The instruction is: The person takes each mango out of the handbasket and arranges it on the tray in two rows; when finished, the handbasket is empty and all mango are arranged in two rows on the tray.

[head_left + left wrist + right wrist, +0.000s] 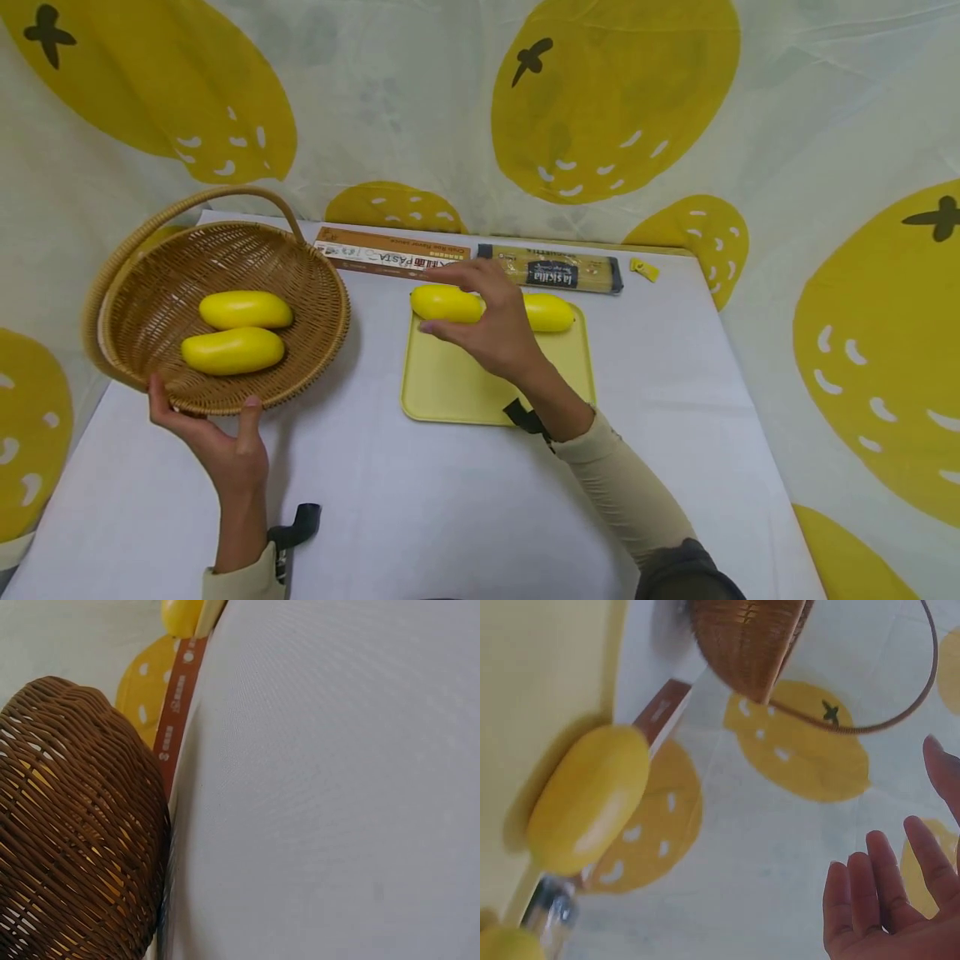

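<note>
Head view. Note white tablecloth (450,500) running to a far edge beneath a white fabric backdrop printed with yellow fruit (615,100). Along that edge, find a brown-and-white rectangular pasta box (393,252), a clear spaghetti packet with dark label (555,271) and a small yellow wrapper (644,269). See cloth stretching between the round brown woven wicker basket with hoop handle (161,287) at left and the flat pale-yellow rectangular tray (457,375) at centre. Count two smooth yellow oblong basket fruits (232,351) side by side; two matching tray fruits (550,313) along the tray's far edge. See left hand (234,458) gripping basket's near rim, thumb at right. See right hand (498,327) with thumb and fingers parted in a C, overlapping tray fruits in sight only.

Left wrist view. See basket side at left, cloth filling the right. Cannot tell finger pose here.

Right wrist view. See tray edge at left, one fruit near it; right hand palm-visible, fingers spread, well apart from fruit.
</note>
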Available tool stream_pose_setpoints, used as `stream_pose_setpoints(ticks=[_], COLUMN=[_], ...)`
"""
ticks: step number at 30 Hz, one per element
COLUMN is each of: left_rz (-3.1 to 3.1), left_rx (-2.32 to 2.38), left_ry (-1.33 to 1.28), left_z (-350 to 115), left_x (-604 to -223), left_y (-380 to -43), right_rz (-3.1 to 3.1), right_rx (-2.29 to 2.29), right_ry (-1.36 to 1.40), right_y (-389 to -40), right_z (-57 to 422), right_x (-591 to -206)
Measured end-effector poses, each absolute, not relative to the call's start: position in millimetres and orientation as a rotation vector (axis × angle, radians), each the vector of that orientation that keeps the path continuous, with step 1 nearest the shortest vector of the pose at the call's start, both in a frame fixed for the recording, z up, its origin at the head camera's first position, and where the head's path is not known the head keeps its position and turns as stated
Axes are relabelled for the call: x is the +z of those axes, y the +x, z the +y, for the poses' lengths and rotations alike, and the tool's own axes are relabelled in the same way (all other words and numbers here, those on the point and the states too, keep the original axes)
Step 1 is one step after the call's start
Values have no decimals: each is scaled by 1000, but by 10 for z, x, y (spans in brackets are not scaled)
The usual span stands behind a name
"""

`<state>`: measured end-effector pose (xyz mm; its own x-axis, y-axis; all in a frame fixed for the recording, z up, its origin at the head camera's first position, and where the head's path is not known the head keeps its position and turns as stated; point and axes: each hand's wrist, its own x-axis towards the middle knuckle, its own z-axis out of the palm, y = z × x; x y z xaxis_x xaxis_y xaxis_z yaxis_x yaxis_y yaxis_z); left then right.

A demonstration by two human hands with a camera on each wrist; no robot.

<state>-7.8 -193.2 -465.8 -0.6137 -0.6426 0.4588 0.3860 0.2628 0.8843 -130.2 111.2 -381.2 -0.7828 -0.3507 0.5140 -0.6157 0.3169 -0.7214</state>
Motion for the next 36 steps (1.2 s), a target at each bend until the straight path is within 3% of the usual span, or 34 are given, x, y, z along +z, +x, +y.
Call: stream_pose_setpoints(ticks=[22, 36], left_rz=[-1677, -1677], left_rx=[-1483, -1484], left_ry=[215, 242], left_z=[-1947, -1926], left_x=[-4693, -4671], left_y=[-79, -60], right_rz=[-2338, -2667], right_rx=[1498, 1325], right_ry=[1205, 1336], right_y=[-1204, -1316], right_z=[-359, -983], right_x=[-4001, -4020])
